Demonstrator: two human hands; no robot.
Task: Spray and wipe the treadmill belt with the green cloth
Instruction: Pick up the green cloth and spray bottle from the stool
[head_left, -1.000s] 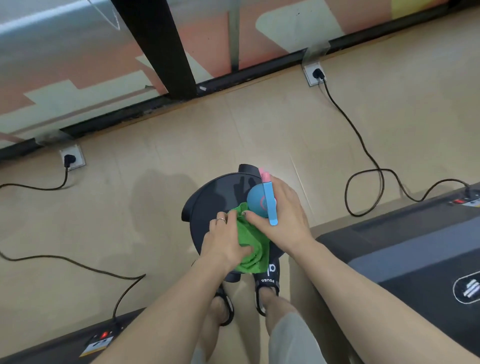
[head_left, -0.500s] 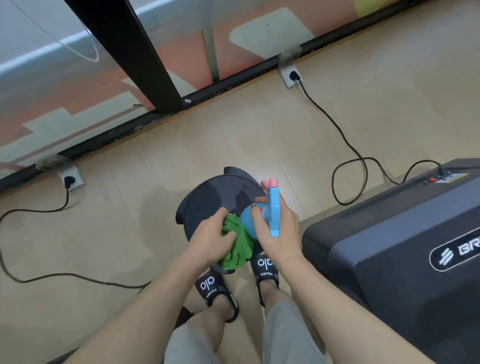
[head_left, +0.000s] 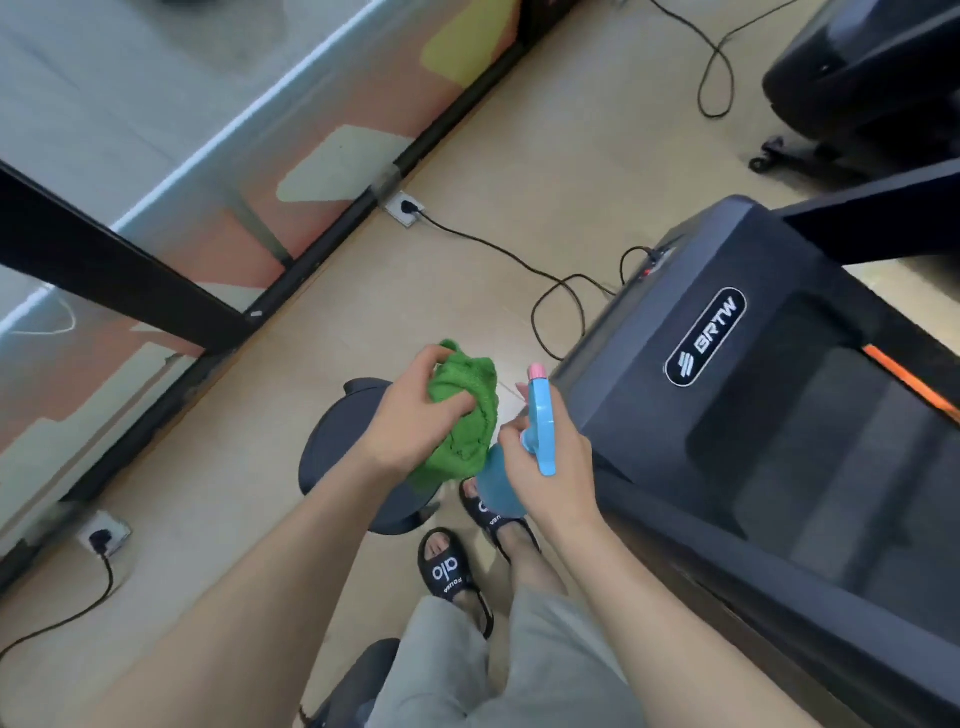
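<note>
My left hand bunches the soft, light cloth; my right hand grips the bottle at its neck, both just left of the treadmill. Plastic feels slippery.

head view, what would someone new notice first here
Dead centre, the left hand grips a bright green cloth, and just right of it the right hand holds a blue spray bottle with a pink tip. The dark treadmill fills the right side.
</note>
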